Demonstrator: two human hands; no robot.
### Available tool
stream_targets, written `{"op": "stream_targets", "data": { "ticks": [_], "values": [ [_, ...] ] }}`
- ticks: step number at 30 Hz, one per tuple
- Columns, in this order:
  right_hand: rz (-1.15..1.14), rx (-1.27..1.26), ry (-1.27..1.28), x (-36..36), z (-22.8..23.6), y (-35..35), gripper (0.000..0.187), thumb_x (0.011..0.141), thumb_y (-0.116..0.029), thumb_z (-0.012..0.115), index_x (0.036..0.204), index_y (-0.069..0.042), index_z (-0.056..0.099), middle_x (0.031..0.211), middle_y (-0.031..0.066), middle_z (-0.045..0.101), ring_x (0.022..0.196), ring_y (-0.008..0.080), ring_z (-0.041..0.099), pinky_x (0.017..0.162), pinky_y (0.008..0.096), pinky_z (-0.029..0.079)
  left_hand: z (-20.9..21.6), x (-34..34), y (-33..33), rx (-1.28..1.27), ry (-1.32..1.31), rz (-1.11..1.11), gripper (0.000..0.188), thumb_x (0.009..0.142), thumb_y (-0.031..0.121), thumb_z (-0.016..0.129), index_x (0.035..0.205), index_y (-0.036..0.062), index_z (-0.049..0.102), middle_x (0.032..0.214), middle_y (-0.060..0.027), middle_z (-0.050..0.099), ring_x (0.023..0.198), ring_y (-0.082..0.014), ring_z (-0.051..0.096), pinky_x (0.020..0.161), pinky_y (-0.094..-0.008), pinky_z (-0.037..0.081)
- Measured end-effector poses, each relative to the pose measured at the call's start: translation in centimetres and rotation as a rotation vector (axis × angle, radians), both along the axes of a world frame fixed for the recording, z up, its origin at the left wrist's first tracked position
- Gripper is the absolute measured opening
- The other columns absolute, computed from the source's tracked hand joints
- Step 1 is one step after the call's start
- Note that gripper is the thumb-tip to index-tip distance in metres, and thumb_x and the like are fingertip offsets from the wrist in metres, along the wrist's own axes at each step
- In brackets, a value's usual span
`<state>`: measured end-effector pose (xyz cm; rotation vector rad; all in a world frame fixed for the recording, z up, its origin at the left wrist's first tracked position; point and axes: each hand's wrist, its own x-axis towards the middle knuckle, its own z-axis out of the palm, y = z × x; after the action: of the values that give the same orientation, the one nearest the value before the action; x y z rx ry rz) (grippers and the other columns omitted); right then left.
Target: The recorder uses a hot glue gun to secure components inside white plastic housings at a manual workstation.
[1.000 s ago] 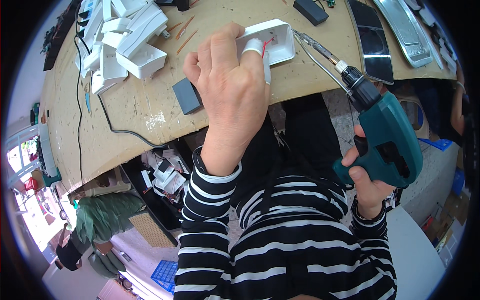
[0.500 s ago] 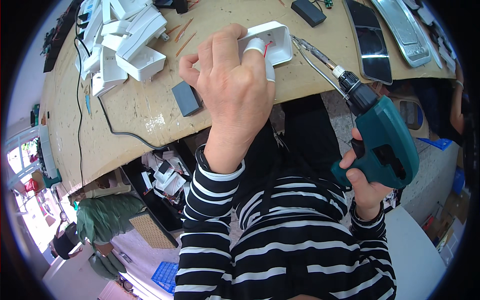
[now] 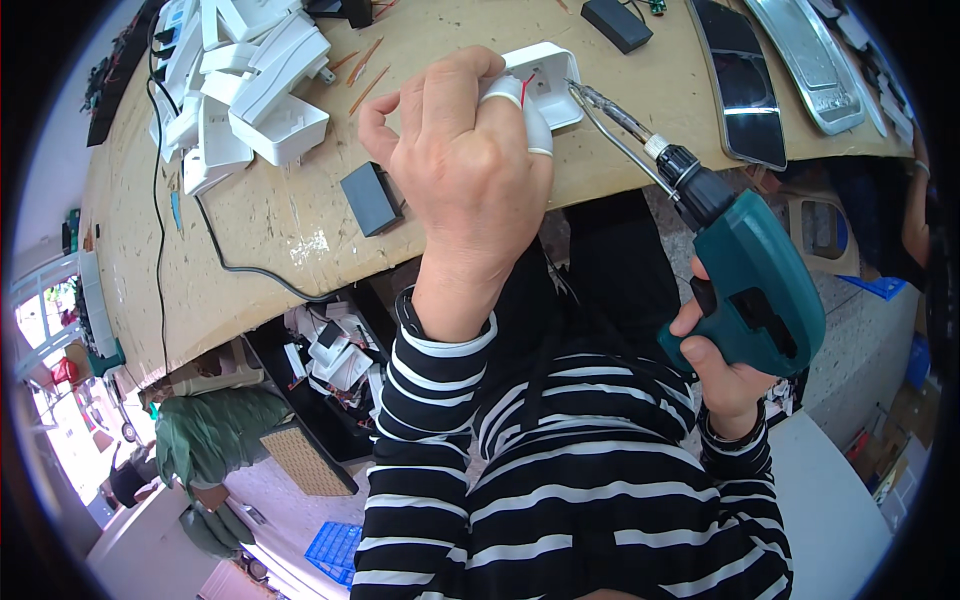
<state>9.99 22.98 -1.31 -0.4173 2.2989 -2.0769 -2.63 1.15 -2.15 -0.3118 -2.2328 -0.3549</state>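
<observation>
In the head view, a white box (image 3: 555,78) is sitting on the table (image 3: 640,135). At its left side, the left hand (image 3: 465,160) is curling its fingers beside a red wire (image 3: 525,90); whether they are pinching it, I cannot tell. Right of the box, the right hand (image 3: 725,378) is wrapping around a green soldering gun (image 3: 755,270), whose tip is pointing toward the box.

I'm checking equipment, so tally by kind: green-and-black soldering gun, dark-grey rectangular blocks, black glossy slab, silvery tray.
Green-and-black soldering gun: 1
Dark-grey rectangular blocks: 2 (cut-off dark top-edge object uncounted)
Black glossy slab: 1
Silvery tray: 1
Total: 5
</observation>
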Motion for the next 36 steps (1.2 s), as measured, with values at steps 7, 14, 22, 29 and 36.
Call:
{"op": "stream_targets", "data": {
  "ticks": [7, 14, 22, 29, 36],
  "values": [
    [0.01, 0.006, -0.018, -0.3, -0.3, -0.1, 0.069, 0.074, -0.003, 0.067, 0.132, 0.002, 0.031, 0.119, 0.0255, 0.05, 0.076, 0.0174, 0.059, 0.066, 0.0262, 0.05, -0.3, -0.3, 0.2, 0.015, 0.011, -0.018, 0.003, 0.055, 0.0, 0.057, 0.056, 0.0014, 0.055, 0.087, -0.0049, 0.056, 0.079, -0.0197, 0.051, 0.076, -0.0377, 0.028],
    [0.021, -0.021, -0.041, -0.9, -0.8, -0.5, 0.066, 0.074, 0.0, 0.066, 0.131, 0.002, 0.033, 0.118, 0.0255, 0.05, 0.075, 0.0175, 0.059, 0.065, 0.0267, 0.05, -0.3, -0.5, 0.2, 0.009, 0.01, -0.028, 0.006, 0.057, -0.001, 0.058, 0.055, 0.0007, 0.053, 0.087, -0.0053, 0.055, 0.078, -0.0204, 0.049, 0.074, -0.0369, 0.028],
    [0.021, -0.003, -0.073, -1.6, -0.8, -1.2, 0.064, 0.073, 0.003, 0.064, 0.129, 0.003, 0.034, 0.117, 0.0251, 0.05, 0.075, 0.0183, 0.059, 0.064, 0.027, 0.051, -0.2, -0.5, 0.2, 0.008, -0.008, -0.036, 0.006, 0.058, 0.0, 0.059, 0.056, 0.0004, 0.053, 0.088, -0.0054, 0.055, 0.078, -0.0204, 0.049, 0.074, -0.0361, 0.029],
    [0.009, 0.006, -0.052, -2.0, -0.9, -1.3, 0.063, 0.073, 0.003, 0.065, 0.128, 0.003, 0.035, 0.115, 0.0242, 0.051, 0.075, 0.0179, 0.058, 0.063, 0.0261, 0.05, -0.4, -0.6, 0.2, 0.02, 0.005, -0.039, 0.007, 0.058, 0.001, 0.06, 0.056, 0.0004, 0.053, 0.088, -0.0049, 0.055, 0.079, -0.0204, 0.049, 0.074, -0.0352, 0.029],
    [-0.017, 0.028, -0.031, -2.1, -1.0, -1.5, 0.058, 0.075, 0.002, 0.064, 0.126, 0.004, 0.037, 0.11, 0.0212, 0.054, 0.072, 0.0166, 0.058, 0.062, 0.0254, 0.049, -0.3, -0.6, 0.2, 0.028, -0.001, -0.038, 0.008, 0.06, 0.001, 0.06, 0.056, 0.0006, 0.053, 0.088, -0.0048, 0.055, 0.079, -0.0202, 0.049, 0.074, -0.0353, 0.029]
  ]
}}
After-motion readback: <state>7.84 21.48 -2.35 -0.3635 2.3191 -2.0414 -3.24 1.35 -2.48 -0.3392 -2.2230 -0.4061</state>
